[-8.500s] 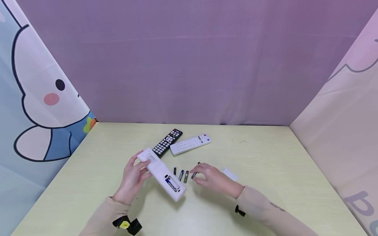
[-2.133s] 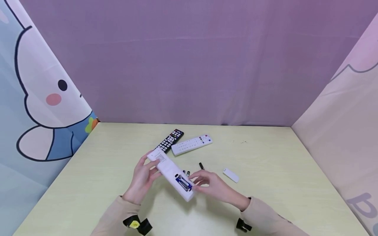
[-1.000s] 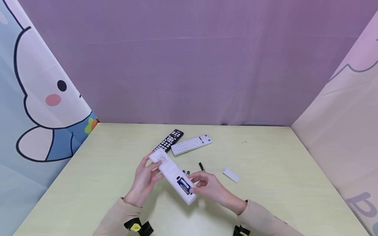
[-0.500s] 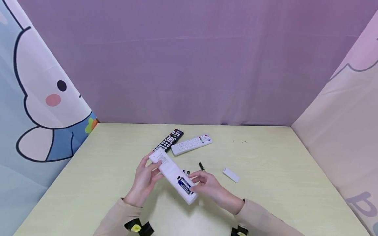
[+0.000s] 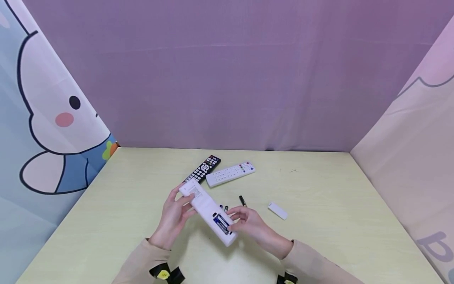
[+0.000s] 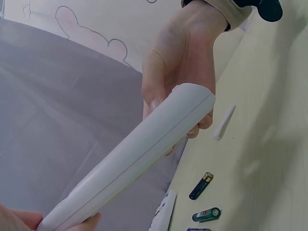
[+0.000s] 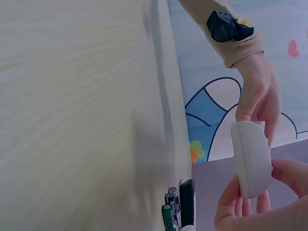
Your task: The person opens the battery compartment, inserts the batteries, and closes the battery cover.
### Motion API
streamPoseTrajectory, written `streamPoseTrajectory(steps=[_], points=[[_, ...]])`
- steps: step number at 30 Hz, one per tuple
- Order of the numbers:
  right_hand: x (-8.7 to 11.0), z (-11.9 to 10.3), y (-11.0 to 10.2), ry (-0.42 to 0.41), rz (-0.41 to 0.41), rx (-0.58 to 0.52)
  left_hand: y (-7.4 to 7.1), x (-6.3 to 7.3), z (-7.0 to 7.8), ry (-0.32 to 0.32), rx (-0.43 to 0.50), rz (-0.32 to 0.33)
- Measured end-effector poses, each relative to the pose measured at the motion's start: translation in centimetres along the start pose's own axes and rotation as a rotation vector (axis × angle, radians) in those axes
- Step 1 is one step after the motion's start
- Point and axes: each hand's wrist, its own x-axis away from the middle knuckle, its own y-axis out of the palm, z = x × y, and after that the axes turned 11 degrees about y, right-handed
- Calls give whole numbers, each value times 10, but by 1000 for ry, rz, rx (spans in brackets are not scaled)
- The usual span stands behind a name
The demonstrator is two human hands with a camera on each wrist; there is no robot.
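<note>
Purple cloth (image 5: 227, 79) hung behind your pale desk (image 5: 319, 197). Raised above that surface, tilted and back side up, was the white remote (image 5: 205, 205), with blue batteries (image 5: 221, 223) seated in its uncovered back. Your left hand (image 5: 171, 219) had its grip around the far end; your right hand (image 5: 252, 228) kept a narrow grip on the near end, thumb beside the batteries. Farther out lay loose batteries (image 6: 201, 186), a small white cover (image 5: 278, 211), a black remote (image 5: 203, 169) and, just beside that, a second white remote (image 5: 230, 174).
</note>
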Motion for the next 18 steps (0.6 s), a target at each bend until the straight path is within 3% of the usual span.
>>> streamPoseTrajectory(steps=[9,18], points=[[1,-1,-1,-8,-4,30,-3,-1,-2,-20,15,6],[2,-4,-14,-53,-110,90,-4,-1,0,-22,16,4]])
